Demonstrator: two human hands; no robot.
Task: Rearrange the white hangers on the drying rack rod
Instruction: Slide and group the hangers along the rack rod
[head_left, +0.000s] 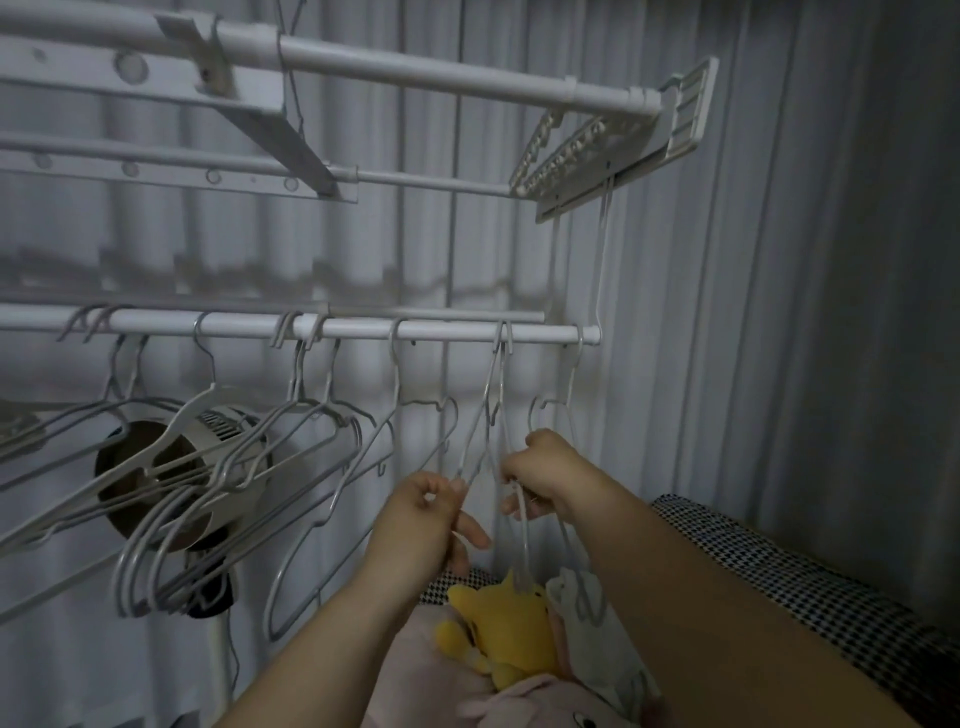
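Hands (423, 499) raised, pinching hangers (480, 436)

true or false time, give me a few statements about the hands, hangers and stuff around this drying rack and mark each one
1. Both the left hand and the right hand grip white hangers that hang from the lower rod. True.
2. The yellow plush toy hangs from the lower rod. False: it lies below the hands.
3. A fan stands behind the bunched hangers at the left. True.
4. The lower rod carries only the hangers in the hands. False: many more hang along it to the left.
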